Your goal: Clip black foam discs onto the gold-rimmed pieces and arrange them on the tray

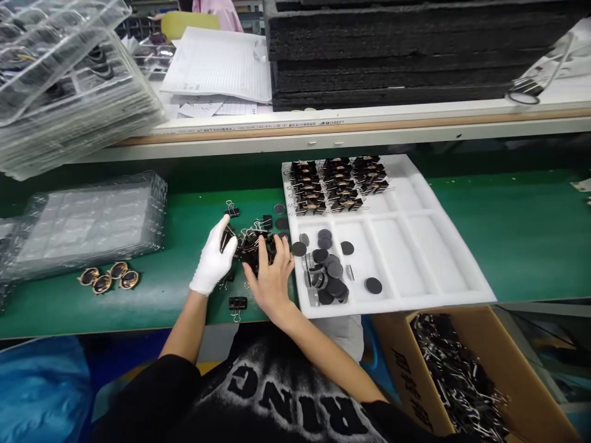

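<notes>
Between my hands lies a heap of black binder clips (249, 245) with silver wire handles on the green table. My left hand (215, 255), in a white glove, touches the heap's left side with thumb and fingers apart. My bare right hand (273, 277) rests over the right side, fingers spread on the clips; its fingertips partly hide them. Single binder clips lie around, one near the table's front edge (237, 303). Beside my right hand, a white foam tray (415, 258) holds dark round lenses (333, 271) and rows of clips clamped on small parts (339, 184).
Two pairs of round-lens sunglasses parts (109, 277) lie left, before stacked clear plastic trays (92, 221). A shelf (295, 132) spans the back, bearing black foam sheets (392, 55) and papers (221, 64). A cardboard box (512, 369) of binder clips stands low at right. Another person's pink sleeve (221, 11) shows behind.
</notes>
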{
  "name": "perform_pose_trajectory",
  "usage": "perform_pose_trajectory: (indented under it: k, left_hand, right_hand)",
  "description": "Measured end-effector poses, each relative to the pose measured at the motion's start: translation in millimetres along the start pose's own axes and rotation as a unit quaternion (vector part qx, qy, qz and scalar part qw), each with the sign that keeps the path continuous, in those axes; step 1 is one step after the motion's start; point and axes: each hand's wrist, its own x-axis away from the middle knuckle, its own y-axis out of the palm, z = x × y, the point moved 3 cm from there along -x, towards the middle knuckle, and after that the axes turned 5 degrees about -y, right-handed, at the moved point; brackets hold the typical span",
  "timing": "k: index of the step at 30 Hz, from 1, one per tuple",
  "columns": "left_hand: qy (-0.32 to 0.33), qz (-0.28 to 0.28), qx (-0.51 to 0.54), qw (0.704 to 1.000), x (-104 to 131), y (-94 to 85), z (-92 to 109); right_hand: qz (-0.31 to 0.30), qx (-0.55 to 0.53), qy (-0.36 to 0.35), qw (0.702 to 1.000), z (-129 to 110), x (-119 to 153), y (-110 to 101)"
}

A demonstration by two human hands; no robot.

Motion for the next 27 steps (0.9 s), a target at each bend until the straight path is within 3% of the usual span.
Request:
perform_pose_trajectory:
  k: [3, 8, 11, 13, 15, 17, 21, 24, 27]
  left_hand:
    - [0.011, 0.026, -0.02, 0.999, -2.8, 1.6, -4.2]
    - [0.004, 0.045, 0.054, 0.998, -4.0, 9.0, -4.2]
    - [0.008, 0.048, 0.049, 0.998, -5.6, 7.8, -5.6]
    - [0.012, 0.048, 0.028, 0.998, -11.2, 0.6, -8.5]
    - [0.016, 0.041, 0.002, 0.999, -22.3, -10.2, -13.0]
    - [0.016, 0.033, -0.025, 0.999, -38.7, -21.3, -19.5]
    - [0.004, 0.05, -0.048, 0.998, -74.3, -32.8, -35.0]
    - [0.0, 0.042, -0.037, 0.998, -88.0, -26.9, -40.2]
    - [0.002, -0.02, -0.02, 1.0, -86.6, -13.6, -37.3]
  right_hand:
    - [0.009, 0.004, -0.003, 1.0, -0.9, 2.7, 0.9]
    - [0.027, 0.023, -0.018, 0.999, -1.6, 21.0, -0.7]
    - [0.02, 0.003, -0.113, 0.993, -6.0, 44.7, -2.5]
    - [-0.019, -0.013, -0.213, 0.977, -11.7, 61.3, -1.0]
    - [-0.062, -0.018, -0.258, 0.964, -15.0, 72.0, 2.5]
    - [-0.077, -0.019, -0.228, 0.971, -14.1, 73.2, 6.1]
    - [-0.044, -0.013, -0.131, 0.99, -8.0, 60.6, 11.8]
    - [-0.025, -0.008, -0.094, 0.995, -2.1, 53.6, 14.7]
    - [-0.006, 0.003, -0.08, 0.997, 4.1, 53.4, 14.8]
